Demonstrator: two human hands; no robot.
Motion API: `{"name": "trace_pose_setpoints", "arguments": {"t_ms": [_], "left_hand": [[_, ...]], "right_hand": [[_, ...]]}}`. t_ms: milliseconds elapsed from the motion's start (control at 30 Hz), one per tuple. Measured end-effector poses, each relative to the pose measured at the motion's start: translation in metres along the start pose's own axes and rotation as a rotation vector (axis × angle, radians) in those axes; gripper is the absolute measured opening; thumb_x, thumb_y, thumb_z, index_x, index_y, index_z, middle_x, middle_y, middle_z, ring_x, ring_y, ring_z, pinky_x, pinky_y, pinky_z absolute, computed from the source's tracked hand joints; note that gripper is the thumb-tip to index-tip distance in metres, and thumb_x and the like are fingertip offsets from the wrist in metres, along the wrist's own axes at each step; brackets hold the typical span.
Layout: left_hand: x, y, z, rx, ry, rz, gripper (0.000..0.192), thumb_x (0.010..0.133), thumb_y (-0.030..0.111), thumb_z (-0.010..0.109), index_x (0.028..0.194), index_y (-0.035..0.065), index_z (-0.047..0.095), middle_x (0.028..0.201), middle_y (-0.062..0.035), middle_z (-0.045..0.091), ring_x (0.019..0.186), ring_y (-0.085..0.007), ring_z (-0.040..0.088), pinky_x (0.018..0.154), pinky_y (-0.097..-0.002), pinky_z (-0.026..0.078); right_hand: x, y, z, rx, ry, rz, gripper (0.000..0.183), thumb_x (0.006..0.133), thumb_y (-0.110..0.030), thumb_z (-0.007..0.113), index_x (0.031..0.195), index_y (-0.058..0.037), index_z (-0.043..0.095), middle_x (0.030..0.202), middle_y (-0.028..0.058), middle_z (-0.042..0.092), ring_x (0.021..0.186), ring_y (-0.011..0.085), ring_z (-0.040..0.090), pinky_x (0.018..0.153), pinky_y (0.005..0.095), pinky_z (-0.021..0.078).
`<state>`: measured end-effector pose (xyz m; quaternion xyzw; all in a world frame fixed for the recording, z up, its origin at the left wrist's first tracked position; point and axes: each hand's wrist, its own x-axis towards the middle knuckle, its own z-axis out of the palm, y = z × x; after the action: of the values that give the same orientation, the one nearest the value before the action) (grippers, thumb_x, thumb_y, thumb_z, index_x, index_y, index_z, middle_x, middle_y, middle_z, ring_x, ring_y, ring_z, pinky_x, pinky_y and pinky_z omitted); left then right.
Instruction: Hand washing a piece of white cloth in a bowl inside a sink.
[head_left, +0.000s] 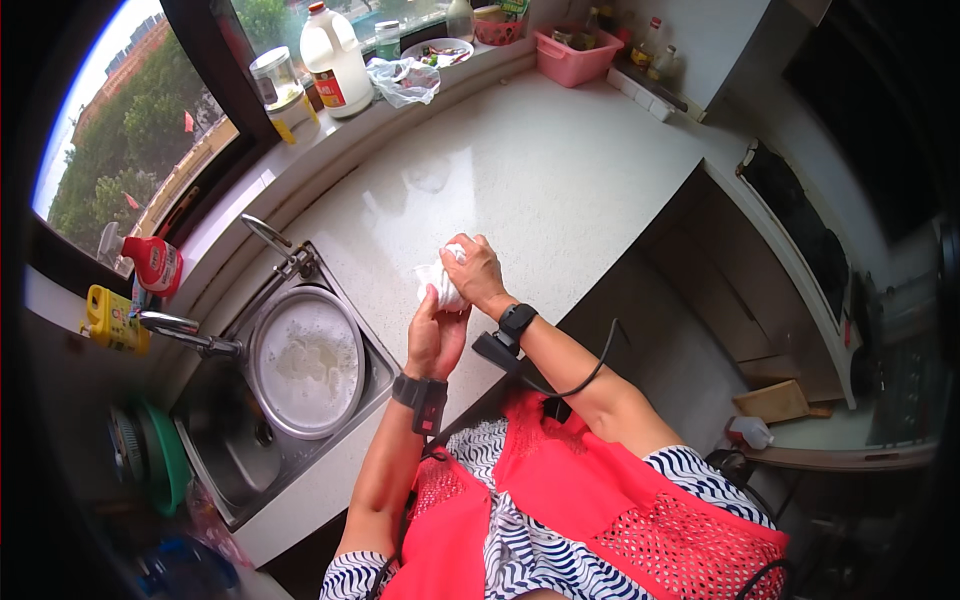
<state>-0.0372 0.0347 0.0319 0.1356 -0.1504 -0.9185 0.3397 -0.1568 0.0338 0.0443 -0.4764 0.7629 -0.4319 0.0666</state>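
Observation:
A bunched white cloth (448, 291) is held between my two hands, above the pale countertop (555, 172) and to the right of the sink. My left hand (437, 334) cups it from below, with the thumb up along its side. From above, my right hand (476, 271) grips the cloth's upper end with curled fingers. Both wrists wear black straps with small devices, and a black cable runs along the right forearm. The countertop below looks wet and shiny in part.
A round metal basin (307, 360) of sudsy water sits in the double sink, beside two faucets. Bottles, jars and a plate (439, 52) line the windowsill. A pink plastic basket (574, 56) stands at the counter's far end. A yellow bottle (116, 319) and a red spray bottle (154, 262) are at left.

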Motion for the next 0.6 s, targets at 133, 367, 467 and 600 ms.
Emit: {"name": "trace_pose_setpoints", "arguments": {"t_ms": [133,367,467,600], "left_hand": [[0.014,0.035,-0.013,0.021,0.055,-0.049,0.051,0.1,0.048,0.026,0.124,0.0059,0.044,0.115,-0.0108,0.054,0.107,-0.0245,0.055,0.097,-0.0415,0.045],[0.004,0.003,-0.003,0.12,-0.067,0.013,0.041,0.099,0.015,0.043,0.139,0.0081,0.036,0.129,-0.0058,0.05,0.117,-0.0188,0.049,0.103,-0.0363,0.036],[0.005,0.006,-0.003,0.066,-0.045,0.015,0.042,0.101,0.024,0.04,0.14,0.0099,0.036,0.13,-0.0058,0.049,0.115,-0.0191,0.049,0.104,-0.0373,0.035],[0.02,0.045,-0.026,0.097,0.098,-0.017,0.044,0.101,0.035,0.035,0.135,0.0078,0.041,0.11,-0.0096,0.057,0.098,-0.0208,0.058,0.085,-0.0373,0.051]], "right_hand": [[-0.041,-0.035,0.002,0.322,-0.146,-0.042,0.029,0.084,-0.034,0.062,0.104,-0.0122,0.065,0.098,0.0243,0.054,0.084,0.0363,0.063,0.077,0.0418,0.0525],[0.003,0.023,0.013,0.047,-0.012,0.159,0.028,0.083,-0.027,0.063,0.104,-0.0086,0.059,0.092,0.0226,0.058,0.087,0.0387,0.059,0.077,0.0441,0.0508],[-0.009,0.019,0.011,0.052,-0.023,0.006,0.028,0.087,-0.027,0.059,0.106,-0.006,0.058,0.09,0.018,0.058,0.086,0.0333,0.059,0.074,0.0423,0.0501],[-0.051,-0.042,0.014,0.313,-0.119,-0.051,0.028,0.087,-0.025,0.06,0.107,-0.0056,0.057,0.098,0.0182,0.054,0.087,0.0344,0.058,0.078,0.0416,0.0495]]}}
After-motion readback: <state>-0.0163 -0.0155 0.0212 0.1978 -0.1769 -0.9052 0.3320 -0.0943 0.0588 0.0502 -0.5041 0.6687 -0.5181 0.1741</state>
